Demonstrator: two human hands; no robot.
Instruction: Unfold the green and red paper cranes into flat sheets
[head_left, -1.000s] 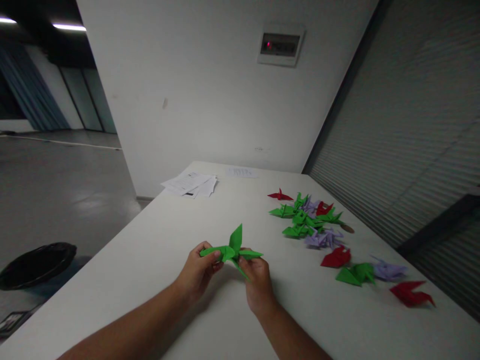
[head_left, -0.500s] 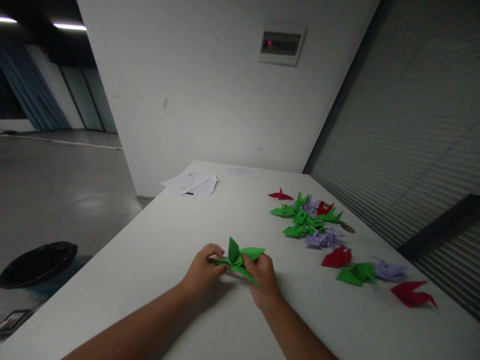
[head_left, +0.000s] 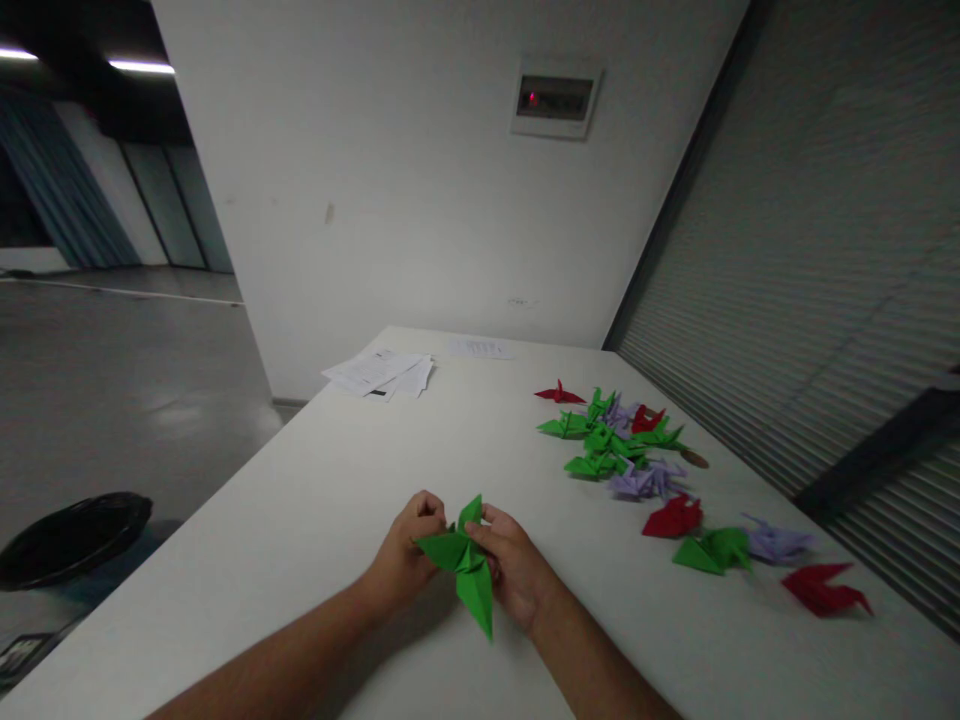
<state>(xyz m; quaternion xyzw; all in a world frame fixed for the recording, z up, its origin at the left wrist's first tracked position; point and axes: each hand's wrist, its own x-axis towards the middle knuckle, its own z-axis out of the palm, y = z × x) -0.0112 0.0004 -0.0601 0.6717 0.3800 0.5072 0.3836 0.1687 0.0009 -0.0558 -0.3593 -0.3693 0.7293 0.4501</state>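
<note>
A green origami crane [head_left: 471, 560] is held between my two hands, low over the near part of the white table [head_left: 315, 520]. One of its points hangs down toward me and another points left. My right hand [head_left: 517, 570] is closed on it, the thumb pressing on the upper part. My left hand [head_left: 409, 545] is closed at its left side, fingers curled in behind the paper, partly hidden by it. To the right lie several folded paper cranes, among them a red crane [head_left: 673, 516], a green crane [head_left: 714, 549] and a purple crane [head_left: 778, 541].
A pile of green, purple and red cranes [head_left: 611, 440] lies at the table's right side, by the window blinds [head_left: 810, 250]. Printed sheets [head_left: 379, 372] lie at the far left. A bin with a black liner [head_left: 75, 540] stands on the floor at left.
The green crane has been turned in my hands, so a point that stuck out to the right now hangs down toward me. My right hand has shifted its grip, with its thumb higher.
</note>
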